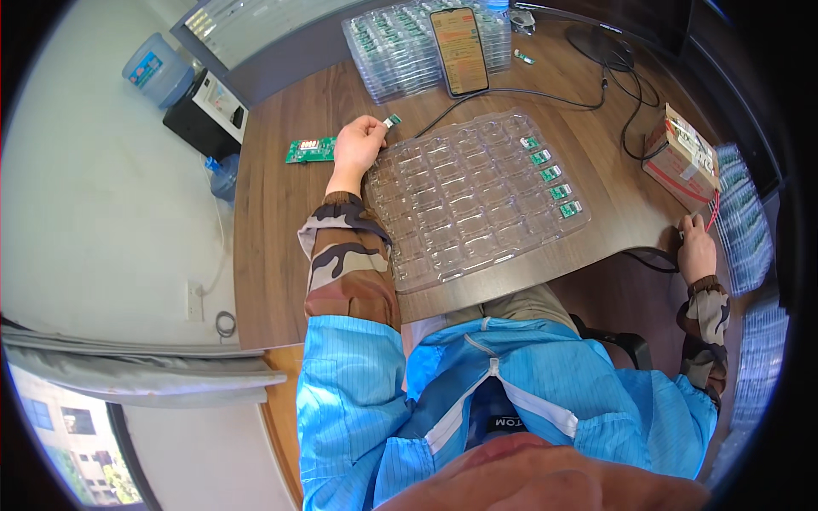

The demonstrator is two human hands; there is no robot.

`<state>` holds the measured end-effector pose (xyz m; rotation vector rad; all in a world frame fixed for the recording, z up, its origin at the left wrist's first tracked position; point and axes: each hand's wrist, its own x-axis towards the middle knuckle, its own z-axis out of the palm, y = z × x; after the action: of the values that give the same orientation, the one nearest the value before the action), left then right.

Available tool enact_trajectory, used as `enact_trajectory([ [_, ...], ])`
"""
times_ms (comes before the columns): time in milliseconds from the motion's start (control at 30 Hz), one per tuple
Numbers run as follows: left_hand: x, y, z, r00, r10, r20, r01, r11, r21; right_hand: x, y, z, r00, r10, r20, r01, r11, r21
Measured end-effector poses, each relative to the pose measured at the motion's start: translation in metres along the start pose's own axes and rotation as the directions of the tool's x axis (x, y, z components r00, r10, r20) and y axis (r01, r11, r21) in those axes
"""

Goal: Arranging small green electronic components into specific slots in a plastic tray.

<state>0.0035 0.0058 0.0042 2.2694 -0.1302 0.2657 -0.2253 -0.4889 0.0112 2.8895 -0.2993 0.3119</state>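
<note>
My left hand [360, 146] pinches a small green circuit board [392, 121] just beyond the far left corner of a clear plastic tray [460, 198]. A larger green circuit board [300, 152] with a white part on it lies left of that hand, partly behind it. Along the tray's right side, several small green boards, one of them a small circuit board [551, 174], sit in a column of pockets. At the table's right edge, my right hand [697, 254] is closed, its fingers curled beside red wires [714, 209]; what it holds is too small to make out.
A phone [460, 51] leans against stacked clear trays [388, 64] at the back. Black cable [545, 92] crosses the table. A cardboard box [682, 157] stands at right, near more stacked trays [745, 221]. One loose board [524, 57] lies far back. A water dispenser [204, 115] stands left.
</note>
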Motion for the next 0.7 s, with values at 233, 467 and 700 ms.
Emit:
enact_trajectory([
  [233,0.001,-0.004,0.001,1.0,-0.021,-0.008,0.02,0.999,-0.045,0.008,0.021,-0.025,0.976,-0.172,0.136,0.149,0.975,0.163],
  [467,-0.007,-0.001,-0.009,0.999,-0.041,-0.032,0.041,0.999,0.022,0.093,-0.144,-0.119,0.858,-0.482,-0.178,0.513,0.78,0.358],
  [700,-0.001,0.005,0.003,0.999,0.015,-0.032,-0.015,1.0,-0.006,0.188,-0.339,-0.067,0.681,-0.621,-0.387,0.699,0.395,0.596],
])
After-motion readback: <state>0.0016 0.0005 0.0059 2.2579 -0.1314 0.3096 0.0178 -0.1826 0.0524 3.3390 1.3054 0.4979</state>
